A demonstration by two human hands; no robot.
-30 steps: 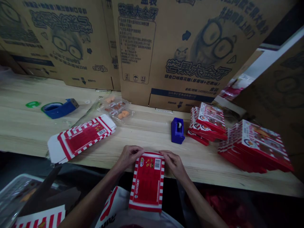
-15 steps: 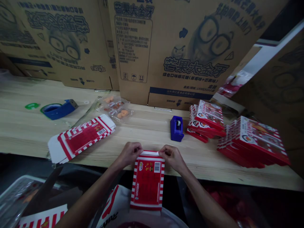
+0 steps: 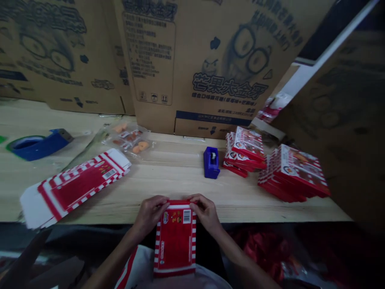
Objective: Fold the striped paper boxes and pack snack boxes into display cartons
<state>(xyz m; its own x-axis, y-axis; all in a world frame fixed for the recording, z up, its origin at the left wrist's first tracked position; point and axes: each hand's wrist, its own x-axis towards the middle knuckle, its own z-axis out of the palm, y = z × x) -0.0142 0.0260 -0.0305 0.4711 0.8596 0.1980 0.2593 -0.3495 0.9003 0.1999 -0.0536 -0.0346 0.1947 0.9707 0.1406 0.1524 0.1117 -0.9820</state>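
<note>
Both my hands hold a red and white striped carton (image 3: 176, 241) upright at the front edge of the wooden table (image 3: 177, 180). My left hand (image 3: 149, 213) pinches its top left corner, fingers closed on the flap. On the top right corner sits my right hand (image 3: 205, 212), also closed on the flap. The carton's back, with a barcode, faces me.
Flat unfolded cartons (image 3: 72, 186) lie at the left. A small blue tape dispenser (image 3: 210, 162) stands mid-table, with stacks of finished red boxes (image 3: 272, 164) to its right. A snack packet (image 3: 129, 138) and a blue tape gun (image 3: 39, 143) lie further left. Large cardboard boxes (image 3: 192, 60) wall the back.
My hands have drawn closer together over the carton's top flap. The view has shifted rightward and down a little.
</note>
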